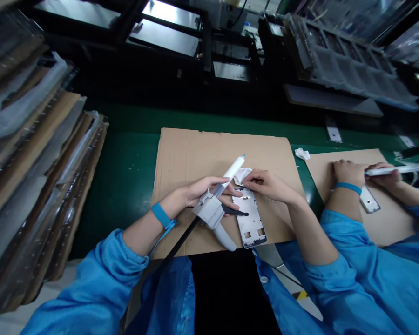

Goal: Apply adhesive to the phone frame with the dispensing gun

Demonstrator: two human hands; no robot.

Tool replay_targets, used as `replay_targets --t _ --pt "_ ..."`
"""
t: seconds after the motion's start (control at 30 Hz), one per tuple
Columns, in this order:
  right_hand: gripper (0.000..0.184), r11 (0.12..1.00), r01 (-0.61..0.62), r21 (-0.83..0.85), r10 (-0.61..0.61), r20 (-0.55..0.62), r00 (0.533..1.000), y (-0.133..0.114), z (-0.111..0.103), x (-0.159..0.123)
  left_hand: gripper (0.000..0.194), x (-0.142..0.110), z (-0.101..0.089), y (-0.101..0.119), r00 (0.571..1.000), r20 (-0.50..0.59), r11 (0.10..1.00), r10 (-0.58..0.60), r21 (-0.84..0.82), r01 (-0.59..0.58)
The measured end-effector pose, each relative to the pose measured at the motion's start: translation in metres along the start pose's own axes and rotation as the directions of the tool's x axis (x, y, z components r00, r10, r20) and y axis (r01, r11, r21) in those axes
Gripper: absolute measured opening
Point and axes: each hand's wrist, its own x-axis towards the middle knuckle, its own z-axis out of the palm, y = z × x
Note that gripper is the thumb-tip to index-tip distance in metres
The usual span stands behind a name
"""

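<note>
My left hand (pixel 200 190) is wrapped loosely around a grey dispensing gun (pixel 208 209), its curved handle pointing toward me and a black rod trailing to the lower left. A white tube (pixel 232 170) with a small teal tip runs from the gun up and right. A dark lever with a rounded end reaches over a metal phone frame (pixel 251 228). That frame lies flat on the cardboard, with small cut-outs and dark edges. My right hand (pixel 265 184) is closed, fingers pinched on a crumpled white tissue (pixel 242 176) at the frame's far end.
A cardboard sheet (pixel 181 158) covers the green bench (pixel 124 172) before me. Stacked trays and cardboard (pixel 56 153) rise at the left. On the right, a co-worker's hands (pixel 351 174) hold a white tube over another frame (pixel 370 201). Crumpled tissue (pixel 302 154) lies between the sheets.
</note>
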Motion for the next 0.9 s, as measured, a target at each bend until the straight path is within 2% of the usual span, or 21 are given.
replay_targets --t 0.5,0.77,0.9 --pt "0.049 0.989 -0.128 -0.08 0.132 0.049 0.99 -0.006 -0.009 0.005 0.045 0.0 -0.001 0.0 1.0 -0.004 1.0 -0.005 0.019 0.005" --pt "0.06 0.992 -0.11 -0.055 0.115 0.103 0.988 -0.008 -0.012 0.006 0.042 -0.001 0.002 0.001 1.0 -0.009 0.999 0.014 0.034 -0.014" --pt "0.059 0.993 -0.092 -0.069 0.1 0.118 0.988 -0.009 -0.012 0.006 0.043 0.0 0.0 0.001 1.0 -0.009 0.999 0.009 0.038 -0.009"
